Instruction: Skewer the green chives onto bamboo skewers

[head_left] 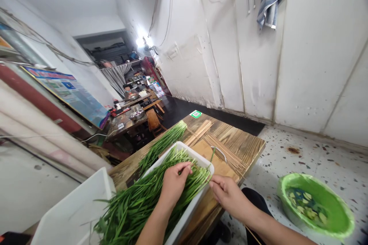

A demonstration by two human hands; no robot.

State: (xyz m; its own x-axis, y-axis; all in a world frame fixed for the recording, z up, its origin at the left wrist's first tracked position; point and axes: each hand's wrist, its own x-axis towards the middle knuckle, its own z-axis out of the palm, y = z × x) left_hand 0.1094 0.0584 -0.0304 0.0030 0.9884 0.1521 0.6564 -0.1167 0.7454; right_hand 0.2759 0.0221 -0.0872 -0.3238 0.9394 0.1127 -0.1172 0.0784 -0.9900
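the left hand [174, 182] has its grip curled down into the chives [135, 206], fingertips pressed together on a few stalks near the far end of the white tray [188, 212]. the right hand [228, 195], just off the tray's right rim, pinches what looks like a thin skewer [252, 233] between thumb and forefinger. its tail runs back under the wrist and its tip is hidden at the fingers.

done well, this would mean taking only a few stalks with their ends level. they should lift clear of the tangle before meeting the skewer, and the two hands should work close together over the tray's right rim so strays fall back inside.

the table [247, 145] ends just right of the tray, with the floor [301, 160] below and a green basin [339, 214] well to the right of the tray. the open wood lies beyond the tray, up to the loose skewers [227, 153]. another bundle of chives [165, 141] lies along the tray's left side, and a second tray [74, 210] crowds the near left.
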